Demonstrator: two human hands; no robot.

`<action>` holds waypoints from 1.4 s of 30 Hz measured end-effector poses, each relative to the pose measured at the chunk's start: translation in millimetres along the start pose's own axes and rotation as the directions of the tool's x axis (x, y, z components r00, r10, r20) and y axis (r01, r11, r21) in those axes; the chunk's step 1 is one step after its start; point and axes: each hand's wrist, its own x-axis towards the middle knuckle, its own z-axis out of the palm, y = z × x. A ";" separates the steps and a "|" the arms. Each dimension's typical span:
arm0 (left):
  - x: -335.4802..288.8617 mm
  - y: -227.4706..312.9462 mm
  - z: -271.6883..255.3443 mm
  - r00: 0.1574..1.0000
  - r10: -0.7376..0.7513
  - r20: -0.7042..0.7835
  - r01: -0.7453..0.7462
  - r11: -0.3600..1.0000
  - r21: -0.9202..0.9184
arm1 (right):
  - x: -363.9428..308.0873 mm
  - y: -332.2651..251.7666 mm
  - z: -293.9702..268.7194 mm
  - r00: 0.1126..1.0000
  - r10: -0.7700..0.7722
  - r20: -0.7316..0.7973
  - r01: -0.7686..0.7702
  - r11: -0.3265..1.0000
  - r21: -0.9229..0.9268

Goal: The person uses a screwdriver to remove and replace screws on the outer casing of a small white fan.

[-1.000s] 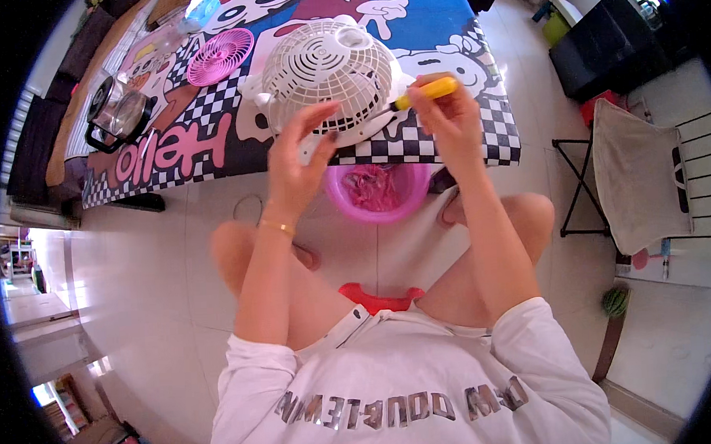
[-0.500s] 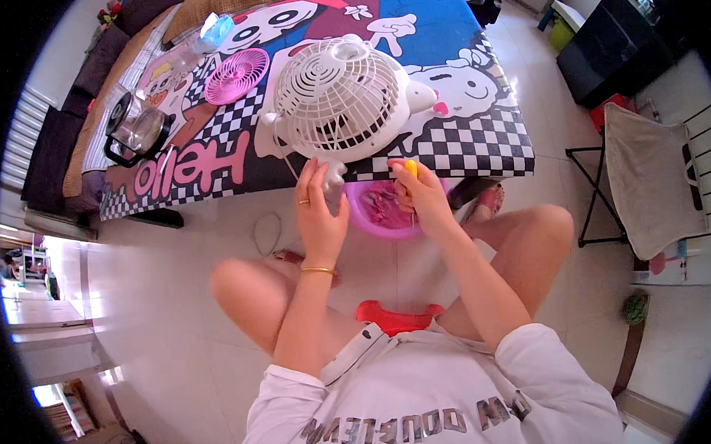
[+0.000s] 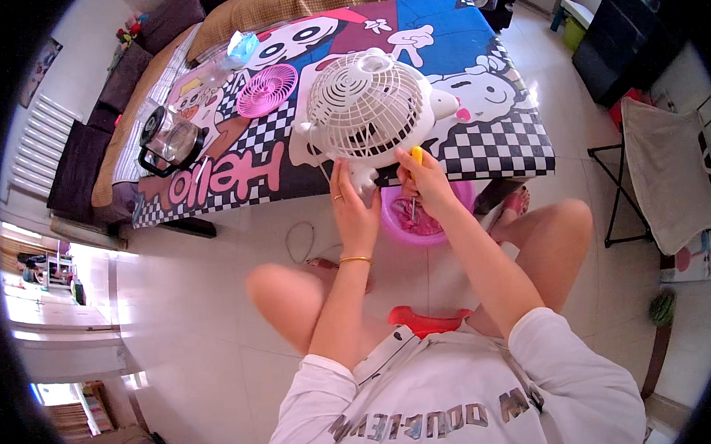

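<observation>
A white electric fan (image 3: 366, 102) with a round grille lies on the patterned tablecloth at the table's front edge, grille upward. My left hand (image 3: 357, 214) has its fingers and thumb around the fan's pale knobbed part, which juts over the edge. To its right, my right hand (image 3: 432, 188) is closed round a screwdriver (image 3: 417, 153). The yellow handle points up and the metal shaft points down, away from the fan. Below the table edge, beneath the right hand, a pink basin (image 3: 458, 209) holds reddish-pink contents that I cannot make out.
On the table are a pink fan grille (image 3: 266, 91), a glass jug with black handle (image 3: 169, 141) and a blue tissue pack (image 3: 242, 47). A red stool (image 3: 430, 322) shows between my legs. At the right stands a folding chair (image 3: 669, 176); a cord (image 3: 299, 242) lies on the floor.
The view has shifted, so everything sits farther right and slightly lower. My right hand has come closer to the left hand and the fan, and the screwdriver is tilted more. The left hand keeps its grip.
</observation>
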 end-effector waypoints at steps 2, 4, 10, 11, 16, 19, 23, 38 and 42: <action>0.9 4.0 0.4 0.998 0.021 -0.056 -0.021 1.000 0.007 | -0.3 -1.0 2.7 1.000 -0.008 0.003 0.008 1.000 0.008; 3.9 5.6 -2.5 0.993 0.040 -0.112 -0.039 0.999 0.012 | -2.6 -2.3 7.3 1.000 0.003 0.015 -0.004 0.999 0.048; 14.8 13.0 -16.6 0.991 0.098 -0.089 -0.096 0.995 0.027 | -6.4 -14.9 11.8 0.998 -0.034 -0.047 0.040 0.992 0.118; 15.2 17.1 -18.3 0.990 0.093 -0.108 -0.093 0.996 0.004 | -7.7 -18.0 13.9 0.998 -0.036 -0.047 0.042 0.992 0.115; 22.8 25.3 -26.9 0.982 0.119 -0.145 -0.121 0.993 -0.004 | -17.1 -42.6 30.6 0.983 -0.168 -0.070 0.172 0.983 0.060; 25.3 28.0 -28.8 0.967 0.141 -0.213 -0.147 0.989 -0.014 | -20.5 -63.5 46.5 0.964 -0.260 -0.059 0.254 0.964 -0.083; 26.0 40.1 -30.0 0.971 -0.016 -0.238 -0.030 0.982 -0.189 | -20.0 -84.2 72.8 0.885 -0.465 0.031 0.463 0.870 -0.170; 15.4 33.2 -21.0 0.931 -0.333 -0.148 0.229 0.851 -0.473 | -12.8 -64.3 117.4 0.730 -0.643 0.230 0.578 0.402 -0.710; 9.3 26.3 -16.4 0.908 -0.419 -0.004 0.381 0.829 -0.409 | -8.0 -50.1 112.1 0.695 -0.664 0.275 0.598 0.322 -0.734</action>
